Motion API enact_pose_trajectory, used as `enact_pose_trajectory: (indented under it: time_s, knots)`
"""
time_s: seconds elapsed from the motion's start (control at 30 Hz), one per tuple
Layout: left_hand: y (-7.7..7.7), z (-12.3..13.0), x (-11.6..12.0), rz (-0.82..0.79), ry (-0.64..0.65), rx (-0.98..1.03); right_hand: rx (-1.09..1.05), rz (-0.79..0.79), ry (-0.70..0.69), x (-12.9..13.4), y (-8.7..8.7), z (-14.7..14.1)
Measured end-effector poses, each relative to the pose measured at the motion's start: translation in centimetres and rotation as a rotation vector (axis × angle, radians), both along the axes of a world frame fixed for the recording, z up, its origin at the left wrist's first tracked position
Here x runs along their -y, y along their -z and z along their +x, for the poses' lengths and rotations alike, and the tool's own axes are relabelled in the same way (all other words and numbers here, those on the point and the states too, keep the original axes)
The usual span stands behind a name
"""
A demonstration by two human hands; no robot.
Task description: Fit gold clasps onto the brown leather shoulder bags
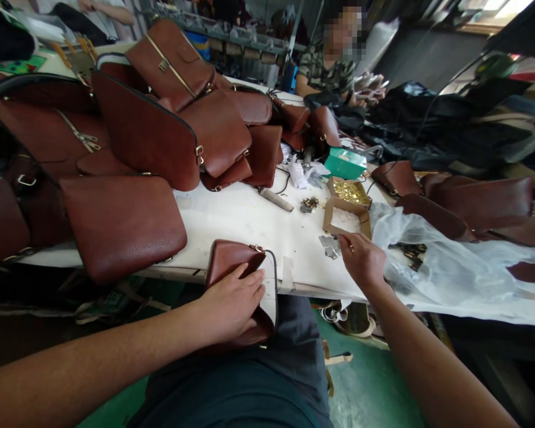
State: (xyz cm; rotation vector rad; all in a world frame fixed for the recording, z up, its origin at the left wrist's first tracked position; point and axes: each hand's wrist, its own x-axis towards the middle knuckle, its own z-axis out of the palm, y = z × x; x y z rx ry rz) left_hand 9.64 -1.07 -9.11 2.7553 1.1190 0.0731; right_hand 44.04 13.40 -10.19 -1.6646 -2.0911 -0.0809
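Bag (pixel 232 258), brown and leather-like, lies at the lower centre of the frame, its upper part over the near edge of the bench (pixel 232 214) and the rest reaching toward the lap. Its pale inside shows on the right. It looks light and soft-walled, likely to crease or sag under a hard push, and its smooth face could slide. The firmer dark-edged rim seems the better hold, with a palm steadying the body. The left hand (pixel 234 300) lies across it, fingers open and slightly spread, pressing rather than gripping.

Right of centre, the right hand (pixel 361 258) has its fingers pinched on what looks like a small metal piece (pixel 351 247), just beside flat metal plates (pixel 330 246) and an open box (pixel 364 223). Clear plastic (pixel 446 249) lies farther right; more brown bags (pixel 138 131) crowd the upper left.
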Motion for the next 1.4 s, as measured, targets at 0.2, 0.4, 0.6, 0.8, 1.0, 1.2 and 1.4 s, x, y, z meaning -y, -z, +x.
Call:
enact_pose_trajectory:
  time_s: [0.2,0.4,0.6,0.8,1.0,1.2,1.4]
  knots:
    - [-0.6,0.2,-0.2,0.007,-0.005,-0.011,-0.578,-0.688,-0.308,5.6,-2.4,-8.3]
    - [-0.4,0.0,-0.3,0.012,0.002,-0.019,-0.527,-0.952,-0.437,7.3,0.3,-12.0]
    - [-0.7,0.0,-0.5,0.007,0.015,-0.025,-0.423,-0.94,-0.493,6.3,0.8,-12.1]
    - [-0.7,0.1,-0.2,0.024,0.022,-0.02,-0.15,-0.727,-0.506,6.5,0.0,-12.6]
    - [-0.8,0.3,-0.4,0.021,0.028,-0.034,-0.116,-0.596,-0.617,6.8,0.3,-11.5]
    - [-0.9,0.5,-0.6,0.007,0.021,-0.044,-0.296,-0.247,-0.369,1.3,-0.4,-10.8]
    - [-0.9,0.8,-0.8,0.005,0.02,-0.069,-0.039,-0.108,-0.267,-7.3,0.0,-13.7]
